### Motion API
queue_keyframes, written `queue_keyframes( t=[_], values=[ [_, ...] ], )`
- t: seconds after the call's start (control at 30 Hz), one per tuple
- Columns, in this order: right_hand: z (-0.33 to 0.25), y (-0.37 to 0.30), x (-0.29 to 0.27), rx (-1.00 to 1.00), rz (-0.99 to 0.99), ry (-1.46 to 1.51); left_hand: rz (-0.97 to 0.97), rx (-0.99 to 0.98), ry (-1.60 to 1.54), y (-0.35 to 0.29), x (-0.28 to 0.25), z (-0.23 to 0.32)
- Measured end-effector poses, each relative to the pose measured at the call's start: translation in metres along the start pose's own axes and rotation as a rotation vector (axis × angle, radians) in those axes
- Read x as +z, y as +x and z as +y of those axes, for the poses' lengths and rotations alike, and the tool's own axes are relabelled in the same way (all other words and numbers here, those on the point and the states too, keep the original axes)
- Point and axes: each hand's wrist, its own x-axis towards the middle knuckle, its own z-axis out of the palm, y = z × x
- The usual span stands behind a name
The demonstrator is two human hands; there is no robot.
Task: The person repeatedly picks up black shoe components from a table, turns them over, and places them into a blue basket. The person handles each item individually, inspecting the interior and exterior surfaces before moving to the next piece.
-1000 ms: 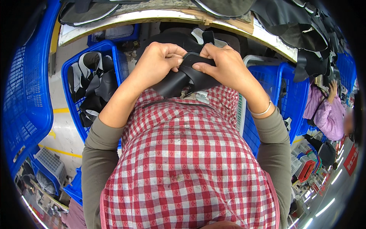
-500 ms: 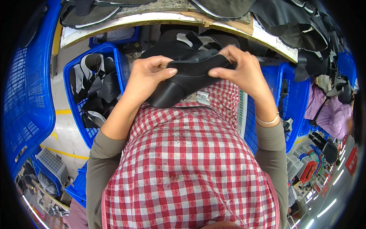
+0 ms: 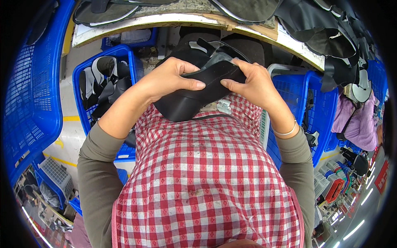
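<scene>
A black leather shoe upper (image 3: pixel 182 102) is stretched between my hands above my lap, its rounded end hanging toward me on the left. My left hand (image 3: pixel 165 80) pinches its upper edge, thumb on the smooth outer face and fingers tucked behind. At the right end, my right hand (image 3: pixel 257 84) grips the same piece with the thumb in front and a finger over the rim. Grey lining shows along the opening between the hands. More black upper pieces with white edging (image 3: pixel 188 51) lie just beyond, partly covered by the held one.
A worn workbench edge (image 3: pixel 165 19) runs across the front, with black cut pieces (image 3: pixel 308 22) piled on it. To the left stands a blue crate (image 3: pixel 134 68) of black and white pieces; more blue crates (image 3: pixel 326 107) stand at right. A person in a purple top (image 3: pixel 355 124) is at far right.
Both hands have brought the upper slightly lower and turned it, so the opening and lining show more. My thumbs have come closer together, and my left elbow has swung outward.
</scene>
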Motion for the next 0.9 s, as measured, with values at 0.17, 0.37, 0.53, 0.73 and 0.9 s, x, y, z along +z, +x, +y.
queue_keyframes(
  t=[0.17,0.37,0.53,0.73,0.9],
  values=[
    [-0.004,0.000,-0.002,-0.025,-0.002,-0.065,0.147,-0.027,-0.133,0.000,0.017,-0.003],
    [-0.008,0.004,-0.005,0.015,-0.035,-0.064,0.301,0.072,-0.109,-0.005,0.029,-0.010],
    [-0.013,0.008,-0.006,0.029,-0.046,-0.106,0.398,0.224,0.086,-0.005,0.035,-0.019],
    [-0.010,0.002,-0.004,0.048,-0.027,-0.163,0.458,0.317,0.346,0.001,0.030,-0.026],
    [0.005,-0.001,0.001,0.059,0.059,0.161,0.383,0.335,0.198,0.006,0.030,-0.031]
  ],
)
